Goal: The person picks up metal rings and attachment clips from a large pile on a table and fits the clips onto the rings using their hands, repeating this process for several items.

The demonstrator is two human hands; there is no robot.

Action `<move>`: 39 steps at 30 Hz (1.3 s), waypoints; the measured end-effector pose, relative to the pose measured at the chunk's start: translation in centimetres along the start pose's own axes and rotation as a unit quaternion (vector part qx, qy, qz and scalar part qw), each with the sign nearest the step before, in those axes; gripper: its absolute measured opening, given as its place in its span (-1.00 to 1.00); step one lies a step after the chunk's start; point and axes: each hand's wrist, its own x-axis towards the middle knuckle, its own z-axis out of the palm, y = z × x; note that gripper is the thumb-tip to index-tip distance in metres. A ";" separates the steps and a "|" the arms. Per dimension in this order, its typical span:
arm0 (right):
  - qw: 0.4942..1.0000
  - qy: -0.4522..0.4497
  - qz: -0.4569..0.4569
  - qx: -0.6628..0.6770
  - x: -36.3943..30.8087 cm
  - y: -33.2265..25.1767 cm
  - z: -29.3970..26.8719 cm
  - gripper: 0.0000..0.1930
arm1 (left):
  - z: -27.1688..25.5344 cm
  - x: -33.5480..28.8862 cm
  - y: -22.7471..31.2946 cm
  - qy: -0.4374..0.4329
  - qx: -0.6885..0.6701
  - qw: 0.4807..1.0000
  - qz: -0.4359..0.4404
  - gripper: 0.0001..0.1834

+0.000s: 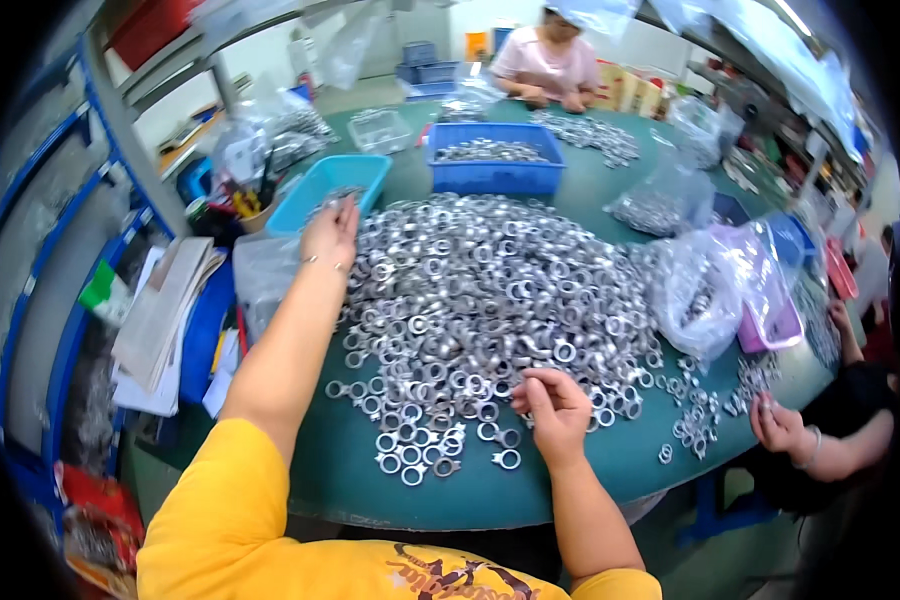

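A large heap of silver metal ring fittings [490, 270] with small side lugs covers the middle of the green table [370, 495]. My left hand [330, 238] is stretched forward to the near right rim of a turquoise tray [355, 172], its fingers extended. A few silver pieces [342, 195] lie in the tray just past my fingertips. At the near edge of the heap, my right hand [556, 412] is closed, thumb against curled fingers. Whatever it may hold is hidden. Several loose fittings [415, 450] lie to its left.
Behind the heap stands a blue bin [495, 178] of metal parts. Plastic bags [700, 290] and a purple basket [770, 325] are at right. A person in pink [548, 60] works at the far side; another person's hand [782, 428] is at right. Papers [165, 320] stand left.
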 end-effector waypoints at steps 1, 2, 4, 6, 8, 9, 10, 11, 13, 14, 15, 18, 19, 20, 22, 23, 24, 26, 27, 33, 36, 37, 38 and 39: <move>1.000 0.015 0.008 -0.013 0.0 0.0 -0.3 -0.88 | -0.3 0.0 -0.7 -0.014 -0.039 0.998 -0.048 -0.76; 1.000 0.012 -0.011 -0.002 0.1 0.5 0.2 -0.88 | -2.1 0.7 -0.6 -0.037 -0.028 0.994 -0.097 -0.81; 0.996 -0.020 -0.060 -0.063 0.7 1.6 0.4 -0.89 | -2.8 -3.4 -1.7 -0.130 0.024 0.979 -0.158 -0.88; 0.996 -0.016 -0.051 -0.068 0.9 1.0 0.8 -0.88 | -0.9 -10.6 -3.6 -0.120 0.077 0.975 -0.169 -0.89; 1.000 0.003 -0.030 0.000 0.9 0.7 0.3 -0.87 | 0.0 -16.7 -5.3 -0.192 0.090 0.952 -0.222 -0.89; 0.998 0.023 -0.017 0.052 0.6 -0.1 -0.2 -0.87 | 0.5 -19.6 -6.1 -0.229 0.093 0.941 -0.231 -0.89; 0.996 0.059 -0.054 0.033 0.0 -0.6 -1.1 -0.86 | 0.6 -21.9 -6.9 -0.231 0.106 0.934 -0.252 -0.89; 0.989 0.107 -0.099 -0.011 -0.8 -1.2 -2.4 -0.87 | 0.7 -24.1 -7.5 -0.232 0.119 0.927 -0.271 -0.88; 0.933 0.197 -0.229 -0.197 -2.1 -2.8 -5.6 -0.87 | 0.7 -27.6 -7.4 -0.211 0.158 0.928 -0.263 -0.86; 0.890 0.222 -0.268 -0.294 -2.6 -3.7 -7.3 -0.85 | -0.1 -28.3 -7.1 -0.224 0.175 0.925 -0.252 -0.86; 0.836 0.243 -0.305 -0.387 -3.1 -4.6 -9.3 -0.82 | -1.0 -28.8 -6.8 -0.236 0.193 0.922 -0.240 -0.85; 0.686 0.352 -0.304 -0.559 -5.6 -8.4 -15.5 -0.76 | -2.8 -30.3 -7.6 -0.295 0.240 0.898 -0.221 -0.89; 0.642 0.375 -0.301 -0.597 -6.1 -9.0 -17.4 -0.73 | -3.1 -30.7 -7.9 -0.290 0.237 0.899 -0.228 -0.89; 0.622 0.382 -0.295 -0.617 -6.3 -9.6 -18.7 -0.71 | -3.3 -30.8 -8.1 -0.314 0.244 0.893 -0.212 -0.91; 0.582 0.363 -0.296 -0.665 -6.4 -11.0 -21.4 -0.66 | -3.7 -31.3 -8.6 -0.351 0.248 0.882 -0.192 -0.93; 0.571 0.354 -0.273 -0.689 -6.4 -11.8 -21.9 -0.65 | -3.9 -31.3 -8.9 -0.350 0.246 0.883 -0.194 -0.93; 0.578 0.330 -0.279 -0.693 -5.9 -12.4 -22.5 -0.62 | -4.2 -31.3 -9.1 -0.353 0.243 0.882 -0.195 -0.93; 0.582 0.306 -0.285 -0.698 -5.2 -13.2 -23.0 -0.59 | -4.4 -31.1 -9.1 -0.356 0.242 0.877 -0.213 -0.95; 0.583 0.291 -0.250 -0.716 -5.0 -13.5 -23.0 -0.55 | -4.4 -30.9 -9.1 -0.356 0.240 0.878 -0.214 -0.95; 0.589 0.225 -0.093 -0.770 -4.5 -14.7 -24.4 -0.46 | -4.9 -30.8 -9.9 -0.379 0.257 0.867 -0.196 -0.94; 0.612 0.142 -0.109 -0.771 -3.9 -15.3 -25.4 -0.59 | -4.9 -30.8 -10.0 -0.390 0.259 0.863 -0.188 -0.94; 0.601 0.123 -0.112 -0.782 -3.7 -15.4 -25.3 -0.58 | -4.9 -30.8 -10.0 -0.393 0.262 0.862 -0.181 -0.94; 0.598 0.103 -0.087 -0.790 -3.7 -15.6 -25.3 -0.60 | -5.0 -30.8 -10.0 -0.393 0.262 0.864 -0.174 -0.94; 0.594 0.084 -0.062 -0.798 -3.8 -15.9 -25.1 -0.63 | -5.0 -30.7 -10.1 -0.395 0.256 0.865 -0.175 -0.94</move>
